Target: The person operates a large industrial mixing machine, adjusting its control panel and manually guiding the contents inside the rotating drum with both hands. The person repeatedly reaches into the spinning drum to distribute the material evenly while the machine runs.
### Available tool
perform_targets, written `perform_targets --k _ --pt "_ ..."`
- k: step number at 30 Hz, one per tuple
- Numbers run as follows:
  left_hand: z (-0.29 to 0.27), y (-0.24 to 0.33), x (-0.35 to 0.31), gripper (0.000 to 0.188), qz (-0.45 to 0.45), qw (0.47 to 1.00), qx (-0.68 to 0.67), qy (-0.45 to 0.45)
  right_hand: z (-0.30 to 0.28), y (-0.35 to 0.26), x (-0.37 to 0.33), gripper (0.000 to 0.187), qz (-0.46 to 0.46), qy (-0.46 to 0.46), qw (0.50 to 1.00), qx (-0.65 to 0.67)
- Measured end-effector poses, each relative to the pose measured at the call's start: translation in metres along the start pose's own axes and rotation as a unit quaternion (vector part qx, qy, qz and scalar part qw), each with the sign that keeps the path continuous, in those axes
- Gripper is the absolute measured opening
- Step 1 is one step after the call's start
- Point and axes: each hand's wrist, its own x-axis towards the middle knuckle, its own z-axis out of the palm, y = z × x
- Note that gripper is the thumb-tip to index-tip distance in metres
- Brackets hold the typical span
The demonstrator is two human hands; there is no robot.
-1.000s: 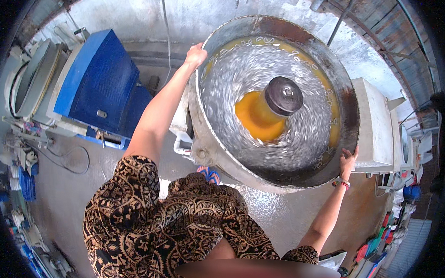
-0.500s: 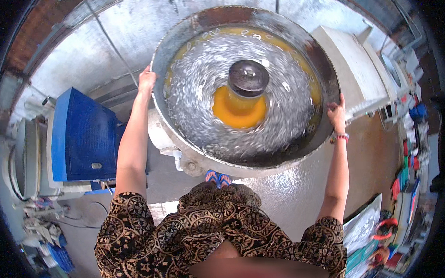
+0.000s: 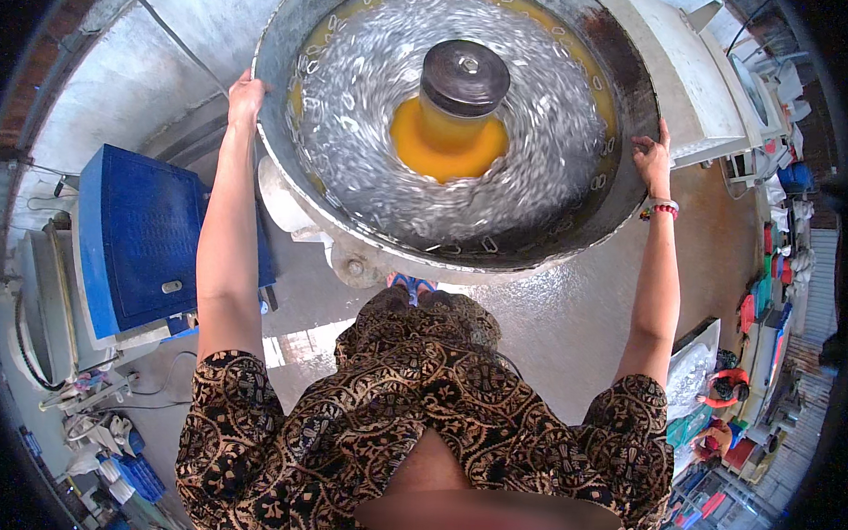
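Observation:
A big round metal tub point(image 3: 645, 147) with a worn rim fills the upper middle. Many small, shiny, oblong ring-like pieces point(image 3: 353, 150) lie in it, blurred by motion around a central post. The post has a dark round cap point(image 3: 465, 78) with a nut on top, and its orange base point(image 3: 437, 153) shows below. My left hand point(image 3: 246, 97) is closed on the tub's left rim. At the right rim, my right hand point(image 3: 652, 161) grips with curled fingers, its index finger stretched along the edge. A beaded bracelet circles that wrist.
A blue metal cabinet point(image 3: 140, 241) stands at the left, beside a round grey machine point(image 3: 49, 299). A pale machine housing point(image 3: 678, 78) adjoins the tub's right side. Two people, one in orange point(image 3: 726, 386), are by a table at the lower right. The floor point(image 3: 533, 353) looks wet.
The tub and both hands sit higher in the picture as the view has shifted. Both hands stay on the rim, and the pieces still look blurred by motion.

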Motion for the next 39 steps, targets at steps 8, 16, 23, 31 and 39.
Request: perform_targets --k 8,16,23,31,39 --pt "-0.001 -0.001 -0.001 0.047 0.025 0.997 0.073 0.031 -0.006 -0.006 -0.002 0.028 0.016 -0.021 1.0 0.008" --pt "-0.006 -0.005 -0.001 0.043 0.06 0.997 0.052 -0.006 -0.004 -0.004 -0.003 0.025 0.001 -0.004 1.0 -0.003" --pt "-0.006 0.005 -0.002 0.044 0.037 0.993 0.116 0.008 -0.012 -0.007 -0.008 0.053 0.129 -0.047 0.94 0.311" --pt "-0.001 0.008 -0.01 0.036 0.085 0.992 0.095 0.004 -0.011 0.028 0.002 0.048 -0.087 -0.044 0.988 0.117" --pt "-0.002 0.015 -0.013 0.046 -0.012 0.994 0.103 -0.042 0.004 0.065 -0.009 0.049 -0.024 -0.103 0.955 0.276"
